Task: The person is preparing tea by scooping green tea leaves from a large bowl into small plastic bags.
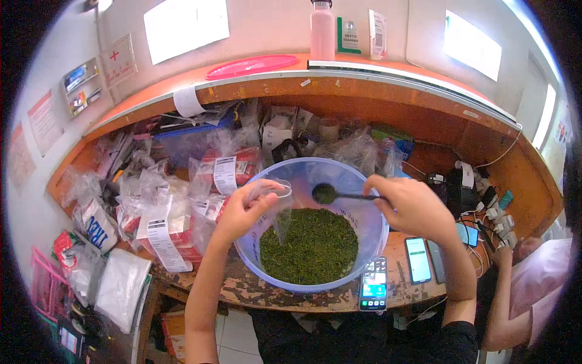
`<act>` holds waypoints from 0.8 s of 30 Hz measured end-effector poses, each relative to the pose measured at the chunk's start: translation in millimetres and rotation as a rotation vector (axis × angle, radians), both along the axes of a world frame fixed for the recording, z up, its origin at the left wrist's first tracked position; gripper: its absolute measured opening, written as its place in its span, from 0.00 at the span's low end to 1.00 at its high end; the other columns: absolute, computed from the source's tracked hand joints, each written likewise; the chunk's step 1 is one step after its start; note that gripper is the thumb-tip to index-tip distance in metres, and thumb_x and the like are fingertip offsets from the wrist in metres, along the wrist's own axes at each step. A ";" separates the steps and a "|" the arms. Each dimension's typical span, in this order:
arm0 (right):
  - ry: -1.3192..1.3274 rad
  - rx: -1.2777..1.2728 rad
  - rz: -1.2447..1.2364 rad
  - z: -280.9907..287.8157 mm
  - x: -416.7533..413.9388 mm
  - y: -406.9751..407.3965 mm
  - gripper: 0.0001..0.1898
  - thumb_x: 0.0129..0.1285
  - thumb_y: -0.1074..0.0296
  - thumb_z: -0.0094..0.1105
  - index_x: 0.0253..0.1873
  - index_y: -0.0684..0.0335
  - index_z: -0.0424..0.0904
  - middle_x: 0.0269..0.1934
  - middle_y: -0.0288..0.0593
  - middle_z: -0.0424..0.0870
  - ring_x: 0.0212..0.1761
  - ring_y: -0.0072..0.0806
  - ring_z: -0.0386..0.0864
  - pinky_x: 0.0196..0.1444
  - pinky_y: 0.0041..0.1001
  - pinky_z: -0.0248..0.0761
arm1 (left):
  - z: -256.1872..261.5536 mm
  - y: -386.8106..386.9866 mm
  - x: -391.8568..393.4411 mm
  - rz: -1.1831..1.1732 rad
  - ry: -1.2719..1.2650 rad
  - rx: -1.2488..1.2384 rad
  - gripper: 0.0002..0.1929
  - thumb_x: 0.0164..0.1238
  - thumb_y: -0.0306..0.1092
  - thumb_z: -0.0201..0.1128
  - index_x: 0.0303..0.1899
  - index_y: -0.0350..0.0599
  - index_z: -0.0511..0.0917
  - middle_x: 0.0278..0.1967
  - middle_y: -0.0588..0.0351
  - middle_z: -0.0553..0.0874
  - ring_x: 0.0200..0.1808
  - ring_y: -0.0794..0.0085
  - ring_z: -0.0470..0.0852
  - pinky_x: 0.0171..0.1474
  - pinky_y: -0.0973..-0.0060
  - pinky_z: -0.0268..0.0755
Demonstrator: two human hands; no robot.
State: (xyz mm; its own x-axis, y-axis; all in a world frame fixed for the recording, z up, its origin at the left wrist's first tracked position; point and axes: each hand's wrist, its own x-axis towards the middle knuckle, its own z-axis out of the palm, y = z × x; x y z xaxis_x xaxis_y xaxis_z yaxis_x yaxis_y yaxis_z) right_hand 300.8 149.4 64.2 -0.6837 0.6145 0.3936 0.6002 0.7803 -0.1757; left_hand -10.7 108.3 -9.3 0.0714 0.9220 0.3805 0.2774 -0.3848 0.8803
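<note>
A large translucent blue plastic tub (378, 236) stands before me on the worn wooden desk, with handwriting on its wall. Chopped green herbs (309, 250) cover its bottom. My left hand (248, 209) grips a clear plastic cone bag (283, 214) by its open rim, over the tub's left side. The bag's tip points down towards the herbs. On the right, my right hand (409, 204) pinches the handle of a black spoon (323, 194), whose bowl carries some of the green herbs above the tub. The spoon and the bag are apart.
Bagged red-and-white packages (168, 232) with paper slips crowd the left. A lit phone (373, 284) lies by the tub's front right rim, another phone (418, 259) beside it. Chargers and cables (498, 223) fill the right. Another person's arm (502, 300) is at far right.
</note>
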 end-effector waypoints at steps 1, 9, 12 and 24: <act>-0.108 -0.048 -0.023 -6.5 -6.0 2.7 0.10 0.59 0.72 0.55 0.47 0.59 0.74 0.34 0.51 0.82 0.37 0.49 0.81 0.39 0.44 0.73 | -1.1 2.7 -6.1 -0.064 -0.128 -0.022 0.20 0.71 0.44 0.58 0.52 0.37 0.77 0.40 0.60 0.85 0.33 0.82 0.79 0.35 0.85 0.70; 0.048 0.024 0.165 -44.6 -55.5 20.9 0.11 0.63 0.67 0.54 0.49 0.59 0.77 0.47 0.54 0.80 0.50 0.49 0.79 0.49 0.40 0.74 | 12.9 6.6 3.3 -0.320 -0.532 -0.143 0.28 0.72 0.51 0.52 0.57 0.32 0.73 0.45 0.57 0.82 0.29 0.90 0.64 0.28 0.91 0.53; 0.592 -0.049 0.334 -19.5 -64.9 10.6 0.10 0.63 0.65 0.59 0.47 0.61 0.78 0.53 0.54 0.75 0.57 0.45 0.75 0.55 0.37 0.70 | 9.7 4.5 10.2 -0.381 -0.445 -0.187 0.30 0.70 0.53 0.54 0.58 0.33 0.72 0.47 0.56 0.82 0.32 0.88 0.69 0.31 0.88 0.59; 0.660 -0.539 0.547 -36.3 -74.9 26.4 0.06 0.61 0.74 0.62 0.41 0.64 0.76 0.53 0.42 0.73 0.57 0.32 0.72 0.56 0.30 0.68 | 7.1 2.5 22.7 -0.104 -0.224 -0.114 0.24 0.65 0.48 0.65 0.52 0.37 0.78 0.40 0.62 0.84 0.37 0.82 0.79 0.39 0.84 0.68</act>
